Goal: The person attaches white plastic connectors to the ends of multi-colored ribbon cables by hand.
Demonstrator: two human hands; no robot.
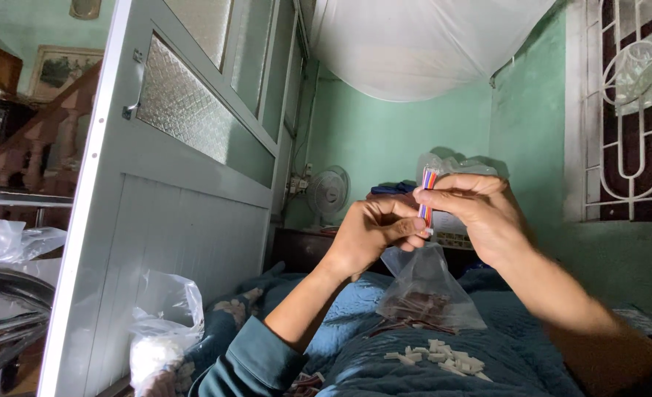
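A short bundle of thin wires, striped red, blue, orange and white, stands upright, pinched between the fingertips of both hands. Just below the wires hangs a small clear bag, its mouth open at the top and dark reddish pieces settled in its bottom. Below the bag, small white connectors lie scattered loose on the blue blanket.

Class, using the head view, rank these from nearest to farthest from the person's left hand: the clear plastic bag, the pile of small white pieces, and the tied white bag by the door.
Measured from the left hand:
1. Clear plastic bag, hanging just below the hand, to its right.
2. Pile of small white pieces, lower down on the blue blanket.
3. Tied white bag, far left beside the door.
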